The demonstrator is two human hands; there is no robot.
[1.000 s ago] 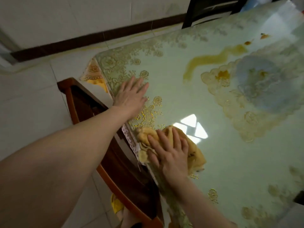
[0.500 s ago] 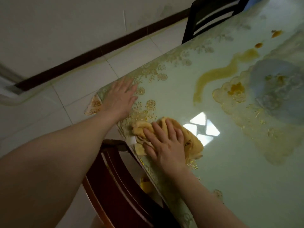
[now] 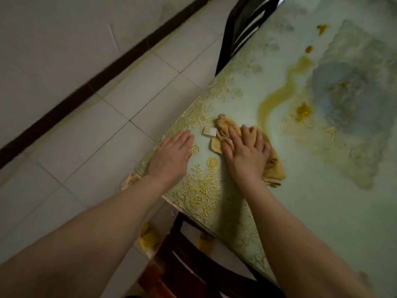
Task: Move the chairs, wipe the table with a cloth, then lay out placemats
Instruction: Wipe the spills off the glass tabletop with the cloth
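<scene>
Right hand flat, fingers straight, pressing yellow cloth on table, frame centre. Left hand flat, holding nothing, on table edge beside it. Dark chair top; brown chair bottom.

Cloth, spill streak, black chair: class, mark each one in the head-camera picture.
cloth (image 3: 276,168), head view, exposed lower fold.
spill streak (image 3: 272,96), head view, middle bend.
black chair (image 3: 240,20), head view, broad dark panel of its backrest.
</scene>
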